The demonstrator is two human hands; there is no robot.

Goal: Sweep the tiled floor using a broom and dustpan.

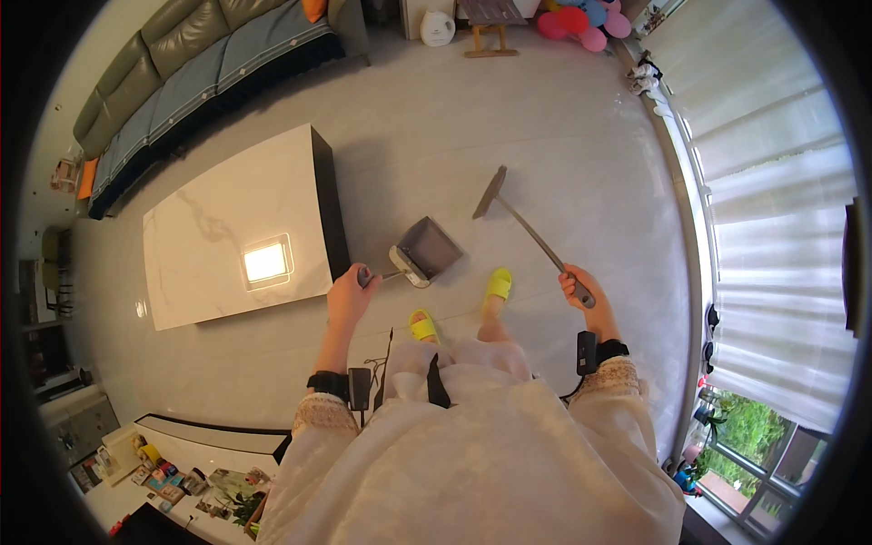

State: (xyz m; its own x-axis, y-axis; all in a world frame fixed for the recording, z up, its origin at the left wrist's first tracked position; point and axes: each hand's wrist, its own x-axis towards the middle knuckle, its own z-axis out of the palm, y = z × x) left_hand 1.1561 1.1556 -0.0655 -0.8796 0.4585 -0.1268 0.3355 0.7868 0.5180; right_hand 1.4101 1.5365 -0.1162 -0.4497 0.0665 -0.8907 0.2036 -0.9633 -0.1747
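My left hand (351, 291) is closed around the handle of a long-handled dustpan (430, 248), beside the near right corner of the coffee table. The dustpan's grey scoop faces away from me, low over the floor; whether it touches the tiles I cannot tell. In my right hand (580, 285) is the grey handle of a broom (535, 235), gripped near its upper end. The broom's head (490, 192) is ahead and to the right of the dustpan, apart from it. Little debris can be made out on the tiles between them.
A marble-topped coffee table (225, 218) with dark sides stands left. Beyond it is a leather sofa (187, 37) with blue covers. A white jug (437, 28), a wooden easel (492, 41) and balloons (579, 24) are at the far wall. Sheer curtains (770, 225) hang right. My yellow slippers (499, 283) are below.
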